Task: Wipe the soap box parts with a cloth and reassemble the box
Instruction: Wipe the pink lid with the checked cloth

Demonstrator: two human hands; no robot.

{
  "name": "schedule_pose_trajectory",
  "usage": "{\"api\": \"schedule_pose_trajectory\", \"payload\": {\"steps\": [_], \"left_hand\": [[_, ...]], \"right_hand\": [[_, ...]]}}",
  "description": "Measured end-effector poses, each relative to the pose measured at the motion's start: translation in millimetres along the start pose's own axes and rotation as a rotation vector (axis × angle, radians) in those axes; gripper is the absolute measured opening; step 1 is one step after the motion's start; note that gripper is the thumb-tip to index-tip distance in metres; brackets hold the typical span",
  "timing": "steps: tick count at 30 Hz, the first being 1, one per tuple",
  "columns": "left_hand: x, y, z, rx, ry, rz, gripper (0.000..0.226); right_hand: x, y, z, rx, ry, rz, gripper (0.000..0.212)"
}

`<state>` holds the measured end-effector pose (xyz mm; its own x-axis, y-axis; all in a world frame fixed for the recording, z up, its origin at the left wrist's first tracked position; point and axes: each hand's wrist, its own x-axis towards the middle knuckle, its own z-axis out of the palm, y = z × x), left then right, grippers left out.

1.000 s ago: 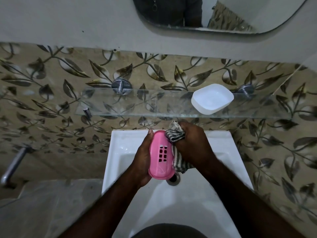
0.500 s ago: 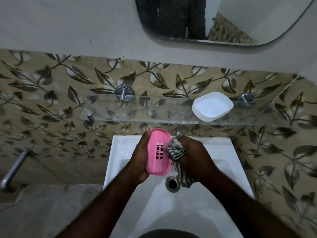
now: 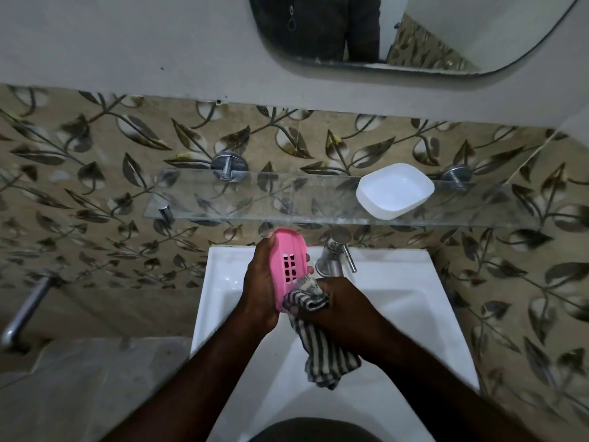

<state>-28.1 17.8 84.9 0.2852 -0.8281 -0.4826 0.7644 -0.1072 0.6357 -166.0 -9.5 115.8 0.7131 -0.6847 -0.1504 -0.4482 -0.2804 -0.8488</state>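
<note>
My left hand [image 3: 259,283] grips the pink slotted soap box part [image 3: 288,263] upright over the sink, fingers curled round its far edge. My right hand [image 3: 341,306] holds a bunched striped cloth [image 3: 322,349] and presses it against the lower end of the pink part; the rest of the cloth hangs down below my wrist. The white soap box part [image 3: 395,190] sits open side up on the glass shelf [image 3: 255,199], apart from both hands.
A white sink [image 3: 404,282] lies below my hands, with a chrome tap [image 3: 334,258] just behind them. The glass shelf hangs above the tap on metal pegs. A mirror [image 3: 414,30] is on the wall. A metal bar [image 3: 27,311] sticks out at left.
My right hand and the cloth slid from the upper side of the pink part down to its lower end. My left hand raised the part slightly toward the shelf.
</note>
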Motion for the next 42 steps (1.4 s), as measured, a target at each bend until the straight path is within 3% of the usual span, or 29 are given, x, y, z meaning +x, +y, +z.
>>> {"api": "schedule_pose_trajectory", "payload": {"steps": [3,10,14,16,21,27,36,38,42], "left_hand": [[-3,0,7,-0.034,0.008,0.007,0.062],[1,-2,4,-0.045,0.019,0.021,0.071],[-2,-5,10,-0.059,0.032,0.050,0.080],[-2,-2,9,-0.053,0.021,0.072,0.076],[-1,6,3,-0.032,0.000,0.040,0.075],[-4,2,9,-0.021,0.024,0.090,0.077],[-11,4,13,0.033,-0.037,-0.018,0.064],[-12,2,14,0.048,-0.024,-0.037,0.059],[-16,1,14,-0.001,-0.009,-0.026,0.057]], "right_hand": [[-2,-11,7,0.077,0.038,-0.020,0.010],[-7,5,7,-0.145,0.108,0.021,0.020],[-6,-10,12,-0.057,0.107,-0.030,0.017],[-5,-12,10,-0.027,0.103,-0.044,0.018],[-4,3,-3,-0.214,0.112,-0.038,0.022],[-9,-11,9,-0.291,0.098,-0.192,0.015],[0,19,-15,-0.523,0.170,-0.086,0.030],[7,14,-19,-0.592,0.225,-0.077,0.027],[5,12,-17,-0.494,0.262,-0.084,0.013]]}}
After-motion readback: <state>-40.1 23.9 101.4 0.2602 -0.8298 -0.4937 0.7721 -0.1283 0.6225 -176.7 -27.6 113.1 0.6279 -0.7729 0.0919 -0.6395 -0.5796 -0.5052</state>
